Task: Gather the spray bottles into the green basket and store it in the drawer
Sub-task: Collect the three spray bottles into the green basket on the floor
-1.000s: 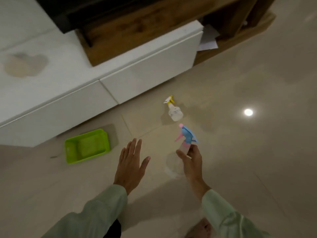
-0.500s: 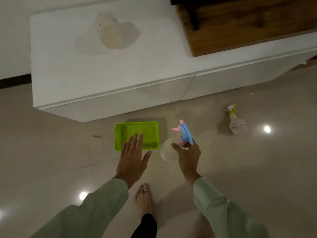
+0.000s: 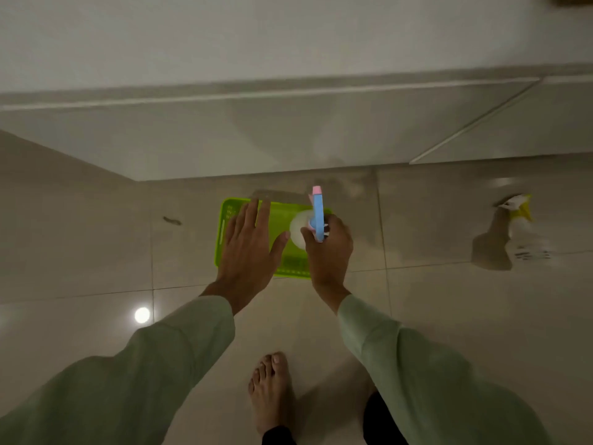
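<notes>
Right hand [image 3: 329, 248] has carried blue-topped bottle [image 3: 317, 216] over green basket [image 3: 282, 261]

Setting: home interior, dim light. Evidence: glossy beige tiled floor [image 3: 96, 252] reflecting a ceiling lamp; low white cabinet [image 3: 288, 130] with handleless drawer fronts, standing on the floor; bare foot [image 3: 271, 390] on the tiles well in front of the cabinet; green basket [image 3: 285, 252] and spray bottle [image 3: 526, 229] on the floor just before the cabinet
</notes>
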